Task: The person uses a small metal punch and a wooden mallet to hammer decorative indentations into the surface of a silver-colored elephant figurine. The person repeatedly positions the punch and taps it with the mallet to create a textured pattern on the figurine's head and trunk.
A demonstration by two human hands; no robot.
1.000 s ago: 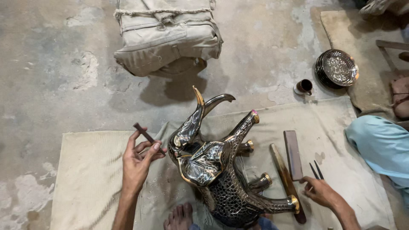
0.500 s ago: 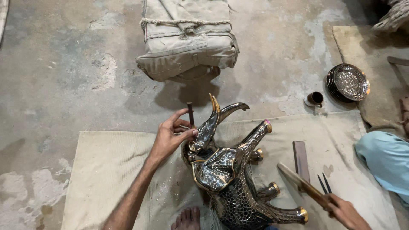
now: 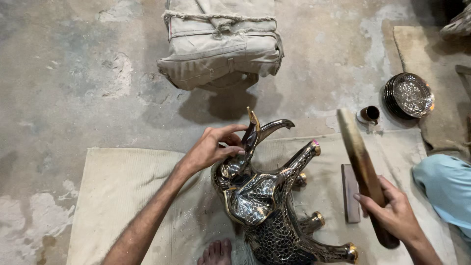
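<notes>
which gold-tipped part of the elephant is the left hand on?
The left hand grips the upcurved gold-tipped tusk of the shiny metal elephant figure; its gold-capped feet stay untouched.

Elephant figure [image 3: 274,216] rear cut off by bottom edge; sack [image 3: 221,44] top cropped.

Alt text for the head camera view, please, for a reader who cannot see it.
A person's left hand grips the head of a shiny metal elephant figure lying on a beige cloth, while the right hand raises a wooden stick. A flat dark bar, a small cup, stacked metal plates and a tied canvas bundle lie around on the concrete floor.
</notes>
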